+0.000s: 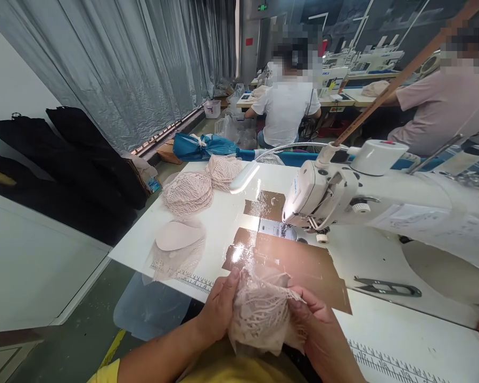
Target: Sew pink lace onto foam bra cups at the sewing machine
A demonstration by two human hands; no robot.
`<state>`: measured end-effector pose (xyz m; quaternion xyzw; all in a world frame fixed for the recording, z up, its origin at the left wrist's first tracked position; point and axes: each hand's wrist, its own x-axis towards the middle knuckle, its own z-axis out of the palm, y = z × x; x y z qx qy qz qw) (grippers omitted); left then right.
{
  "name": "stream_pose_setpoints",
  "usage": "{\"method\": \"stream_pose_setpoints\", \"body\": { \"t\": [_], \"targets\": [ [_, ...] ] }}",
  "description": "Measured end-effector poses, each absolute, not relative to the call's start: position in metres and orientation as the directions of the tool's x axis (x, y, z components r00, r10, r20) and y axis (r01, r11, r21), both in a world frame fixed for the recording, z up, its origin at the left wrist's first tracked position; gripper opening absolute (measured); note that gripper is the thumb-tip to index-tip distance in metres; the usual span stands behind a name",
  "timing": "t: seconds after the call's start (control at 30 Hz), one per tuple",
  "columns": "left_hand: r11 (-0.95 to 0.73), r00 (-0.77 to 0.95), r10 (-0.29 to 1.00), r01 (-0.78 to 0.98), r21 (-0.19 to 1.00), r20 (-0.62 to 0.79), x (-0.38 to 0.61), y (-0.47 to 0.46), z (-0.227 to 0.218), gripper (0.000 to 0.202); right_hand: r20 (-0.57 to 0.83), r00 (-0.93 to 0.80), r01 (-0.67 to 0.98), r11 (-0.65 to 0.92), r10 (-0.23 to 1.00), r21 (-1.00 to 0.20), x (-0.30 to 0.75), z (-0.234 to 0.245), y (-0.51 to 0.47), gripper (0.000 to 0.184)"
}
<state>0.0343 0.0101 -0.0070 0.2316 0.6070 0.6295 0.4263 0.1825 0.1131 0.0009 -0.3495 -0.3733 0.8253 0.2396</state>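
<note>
A cupped piece of beige lace fabric is held between both hands at the table's front edge. My left hand grips its left side, thumb on top. On the right side, my right hand pinches the lace edge between thumb and fingers. Beyond the hands stands a white sewing machine, its lamp lit over the needle area. To the left lie a smooth beige oval pad and sheer lace pieces under it. Farther back sit two stacks of lace pieces, one nearer and one behind.
Thread snips lie right of the machine's needle area. Brown tape sheets cover part of the white table. A clear plastic bin is below the left edge. A blue bundle lies behind the table. Two people sit at machines beyond.
</note>
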Motion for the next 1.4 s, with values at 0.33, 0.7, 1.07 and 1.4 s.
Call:
{"method": "stream_pose_setpoints", "body": {
  "t": [0.33,0.7,1.07,1.4],
  "targets": [
    [-0.062,-0.21,0.97,0.271,0.961,0.122,-0.011,0.006,0.034,0.071,-0.381,-0.635,0.101,-0.417,0.672,-0.903,0.183,0.014,0.113,0.039],
    [0.14,0.038,0.99,-0.097,0.985,-0.137,0.002,0.03,0.023,0.036,-0.159,-0.717,0.221,0.006,0.679,-0.975,0.184,0.024,0.117,0.035],
    [0.148,0.108,0.982,0.069,0.987,-0.155,0.001,0.033,0.028,0.033,-0.027,-0.646,0.208,0.142,0.763,-0.968,0.179,0.024,0.126,0.028],
    [0.077,0.046,0.995,0.163,0.984,-0.086,0.003,0.046,0.032,0.032,-0.117,-0.626,0.274,0.078,0.771,-0.958,0.177,0.02,0.135,0.03]
  ]
}}
